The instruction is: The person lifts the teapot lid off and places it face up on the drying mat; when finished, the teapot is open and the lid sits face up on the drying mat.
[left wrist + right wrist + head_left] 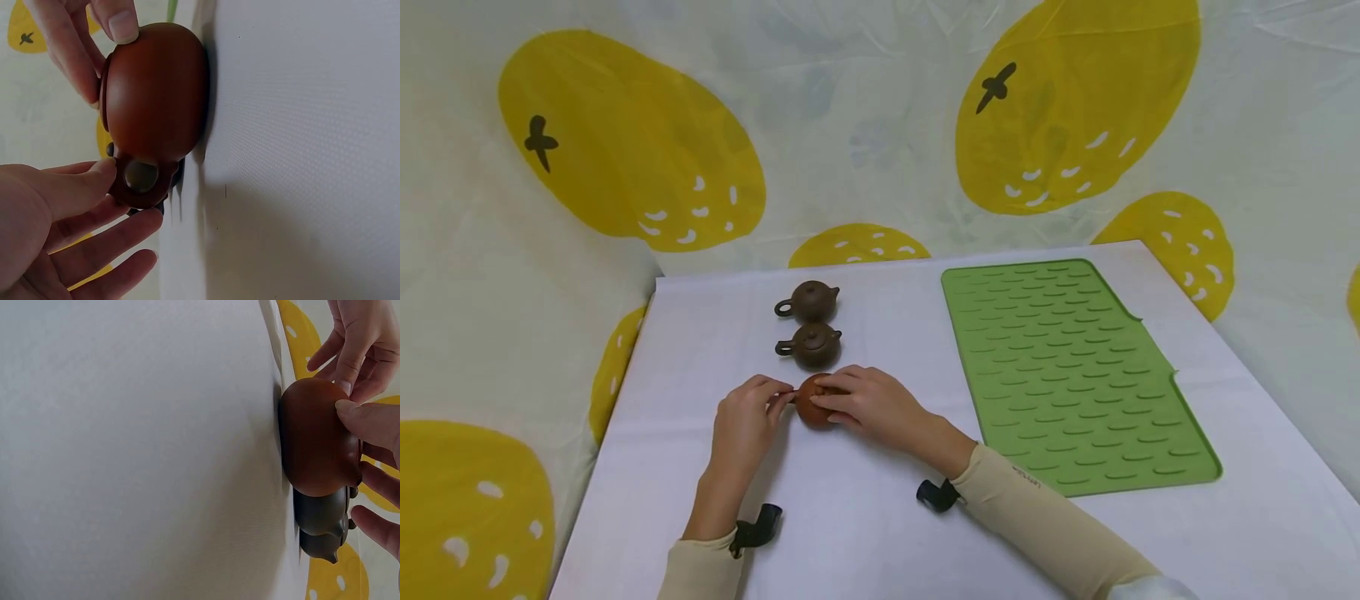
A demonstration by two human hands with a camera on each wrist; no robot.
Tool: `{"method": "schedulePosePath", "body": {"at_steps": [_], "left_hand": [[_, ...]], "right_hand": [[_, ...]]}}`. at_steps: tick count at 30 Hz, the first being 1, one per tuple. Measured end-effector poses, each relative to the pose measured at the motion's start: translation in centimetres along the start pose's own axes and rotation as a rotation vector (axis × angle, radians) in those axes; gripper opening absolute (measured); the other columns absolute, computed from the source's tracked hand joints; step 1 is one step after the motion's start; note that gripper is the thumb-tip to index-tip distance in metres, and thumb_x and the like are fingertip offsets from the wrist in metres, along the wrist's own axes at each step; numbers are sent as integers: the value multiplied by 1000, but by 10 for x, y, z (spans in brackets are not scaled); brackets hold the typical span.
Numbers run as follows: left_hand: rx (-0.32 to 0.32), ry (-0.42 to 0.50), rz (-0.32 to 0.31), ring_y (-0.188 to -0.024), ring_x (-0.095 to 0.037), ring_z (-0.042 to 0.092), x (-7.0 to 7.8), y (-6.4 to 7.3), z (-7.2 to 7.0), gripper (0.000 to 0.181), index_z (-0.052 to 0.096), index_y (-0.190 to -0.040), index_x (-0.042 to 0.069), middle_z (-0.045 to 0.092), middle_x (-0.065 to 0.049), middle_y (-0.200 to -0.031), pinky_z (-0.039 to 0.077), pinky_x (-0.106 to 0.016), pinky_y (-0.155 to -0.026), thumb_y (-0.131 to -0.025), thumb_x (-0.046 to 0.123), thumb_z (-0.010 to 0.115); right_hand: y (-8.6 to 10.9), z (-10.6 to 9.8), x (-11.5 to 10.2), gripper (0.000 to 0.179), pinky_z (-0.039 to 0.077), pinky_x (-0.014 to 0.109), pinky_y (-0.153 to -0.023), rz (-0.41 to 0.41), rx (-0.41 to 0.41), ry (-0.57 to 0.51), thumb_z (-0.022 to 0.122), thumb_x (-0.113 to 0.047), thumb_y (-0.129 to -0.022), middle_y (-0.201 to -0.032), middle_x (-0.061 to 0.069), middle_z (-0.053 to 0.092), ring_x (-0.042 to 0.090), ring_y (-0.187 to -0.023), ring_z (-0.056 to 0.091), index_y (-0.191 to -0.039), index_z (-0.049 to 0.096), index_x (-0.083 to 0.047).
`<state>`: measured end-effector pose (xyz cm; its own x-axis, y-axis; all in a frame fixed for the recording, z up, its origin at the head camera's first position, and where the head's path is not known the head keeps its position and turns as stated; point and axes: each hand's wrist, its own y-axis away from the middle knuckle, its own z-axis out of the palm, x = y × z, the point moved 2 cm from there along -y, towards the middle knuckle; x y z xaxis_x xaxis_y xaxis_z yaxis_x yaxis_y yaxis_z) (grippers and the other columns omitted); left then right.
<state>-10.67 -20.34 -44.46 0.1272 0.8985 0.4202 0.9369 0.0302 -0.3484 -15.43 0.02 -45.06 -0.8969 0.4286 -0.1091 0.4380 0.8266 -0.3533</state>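
A reddish-brown clay teapot (809,409) stands upright on the white tabletop, its handle (163,177) turned toward the left. My left hand (745,425) pinches that handle between thumb and fingers. From the other side, my right hand (880,408) grips the teapot's top, the thumb on the near side of the body and the fingers over the lid area. The knob is hidden under those fingers. Just behind stand two dark brown teapots, a nearer one (817,350) and a farther one (814,302), in a line with spouts pointing right.
A green ridged mat (1060,375) lies on the right part of the white-covered table (865,533). Behind and to the left hangs a pale cloth (865,125) printed with big yellow fruit. Each wrist wears a black camera mount (758,528).
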Motion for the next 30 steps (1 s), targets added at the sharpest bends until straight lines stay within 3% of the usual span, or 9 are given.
{"method": "schedulePosePath", "body": {"at_steps": [30], "left_hand": [[-24, -3, 19, -83, -31, 75, 1, -3, -3, 9, 81, -92, 5, 77, -11, -90, 61, -48, -75, -82, 6, 83]], "right_hand": [[-8, -9, -4, 36, 54, 32, -101, 5, -18, -3, 78, -22, -90, -133, -3, 70, 16, -121, 66, -126, 74, -23]]}}
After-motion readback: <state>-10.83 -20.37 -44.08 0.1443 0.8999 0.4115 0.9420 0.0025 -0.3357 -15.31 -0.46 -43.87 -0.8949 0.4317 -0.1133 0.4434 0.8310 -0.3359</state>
